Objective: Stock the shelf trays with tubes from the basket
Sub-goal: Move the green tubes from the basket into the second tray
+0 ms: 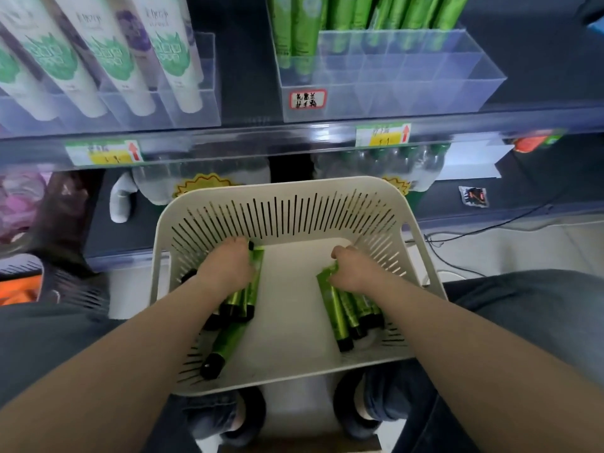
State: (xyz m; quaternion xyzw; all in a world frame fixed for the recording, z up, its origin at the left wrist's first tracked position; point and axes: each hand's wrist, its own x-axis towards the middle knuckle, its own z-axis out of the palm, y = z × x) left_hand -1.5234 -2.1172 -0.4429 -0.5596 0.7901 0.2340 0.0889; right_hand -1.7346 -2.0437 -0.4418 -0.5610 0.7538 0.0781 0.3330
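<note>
A white slotted basket (281,197) sits in front of me, below the shelf. Inside it, green tubes with black caps lie in two bunches. My left hand (225,266) grips several green tubes (253,286) on the basket's left side. A loose green tube (225,346) lies near the front left corner. On the right side, my right hand (351,273) closes around another bunch of green tubes (340,315). Above, the clear acrylic shelf tray (425,76) holds upright green tubes (294,31) at its left and back, with bare compartments toward the front right.
A second clear tray (183,103) at upper left holds white tubes (170,50) with green print. Price labels (382,134) line the shelf edge. Water bottles (376,161) stand on the lower shelf. A black cable (474,233) runs over the floor at right.
</note>
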